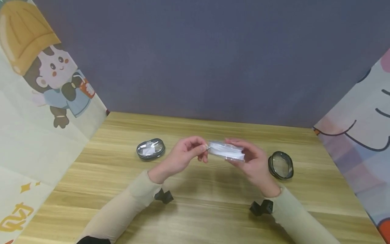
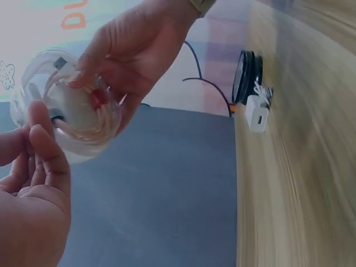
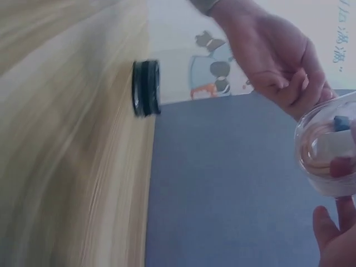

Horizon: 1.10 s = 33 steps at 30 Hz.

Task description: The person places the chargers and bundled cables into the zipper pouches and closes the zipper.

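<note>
A small clear zip pouch with white edging [image 1: 226, 151] is held above the table between both hands. A coiled pale cable with a USB plug [image 2: 60, 63] and something red show through its clear side. My left hand [image 1: 183, 154] pinches the pouch's left end, at what looks like the zipper pull. My right hand [image 1: 254, 164] grips the pouch by its other end, thumb and fingers on opposite sides. On the table in the left wrist view stands a white charger plug [image 2: 257, 114] with a bundled white cord; the head view does not show it.
A clear pouch with black trim [image 1: 150, 149] lies on the wooden table [image 1: 207, 217] at the left, a pale piece inside. Another black-trimmed clear pouch [image 1: 281, 165] lies beside my right wrist. A dark blue-grey wall [image 1: 207, 61] rises behind the table, with printed panels on both sides.
</note>
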Available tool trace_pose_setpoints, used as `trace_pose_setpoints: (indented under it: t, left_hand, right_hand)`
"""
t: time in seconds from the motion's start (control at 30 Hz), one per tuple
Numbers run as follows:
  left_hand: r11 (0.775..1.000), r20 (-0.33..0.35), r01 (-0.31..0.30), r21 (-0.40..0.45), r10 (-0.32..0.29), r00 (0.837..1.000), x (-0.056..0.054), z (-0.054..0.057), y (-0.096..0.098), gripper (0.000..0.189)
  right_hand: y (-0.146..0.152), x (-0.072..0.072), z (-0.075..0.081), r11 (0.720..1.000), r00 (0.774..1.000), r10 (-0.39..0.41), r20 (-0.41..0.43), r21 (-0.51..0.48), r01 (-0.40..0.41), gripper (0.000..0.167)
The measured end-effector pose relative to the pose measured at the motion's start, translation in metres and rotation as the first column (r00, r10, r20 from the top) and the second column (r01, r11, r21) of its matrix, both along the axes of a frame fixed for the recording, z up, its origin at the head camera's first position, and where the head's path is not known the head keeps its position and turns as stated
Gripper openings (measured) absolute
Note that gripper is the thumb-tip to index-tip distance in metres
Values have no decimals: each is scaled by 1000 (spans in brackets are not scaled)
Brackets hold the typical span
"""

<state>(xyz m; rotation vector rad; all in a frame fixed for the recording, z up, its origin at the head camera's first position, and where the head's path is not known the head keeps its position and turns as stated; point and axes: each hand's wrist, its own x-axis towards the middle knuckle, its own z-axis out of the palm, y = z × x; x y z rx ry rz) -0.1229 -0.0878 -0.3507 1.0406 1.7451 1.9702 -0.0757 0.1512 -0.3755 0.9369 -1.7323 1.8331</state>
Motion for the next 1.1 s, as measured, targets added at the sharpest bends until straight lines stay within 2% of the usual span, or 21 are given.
trace_pose_setpoints:
  t: [0.1,0.2,0.33,0.5,0.7,0.83,1.1]
  left_hand:
    - [999,-19,-15,-49,14,1000,-3,-2,-2,13]
    - [995,-41,-31,-95,27,999,-5,-4,-3,12]
    - [988,-65,-53,-142,44,997,-7,-6,-5,11]
    - [976,-85,-82,-200,66,994,-8,-10,-6,10]
    - [973,-149,-94,-211,63,987,-5,-11,-3,10]
    - [973,-173,-97,-207,62,983,-3,-9,-1,10]
    - [975,-212,-121,-188,80,974,2,-10,4,9]
  right_hand:
    - [2,0,0,998,999,-41,-19,36,42,49]
    - [4,3,0,987,993,-115,-38,106,118,47]
    - [6,4,1,948,970,-221,-96,214,237,46]
    - [8,2,-1,890,932,-299,-204,291,350,37]
    - [13,-1,-5,836,891,-321,-320,345,426,39]
    - [14,-3,-4,812,875,-319,-364,371,451,39]
    - [10,-7,-5,733,823,-370,-431,409,543,37]
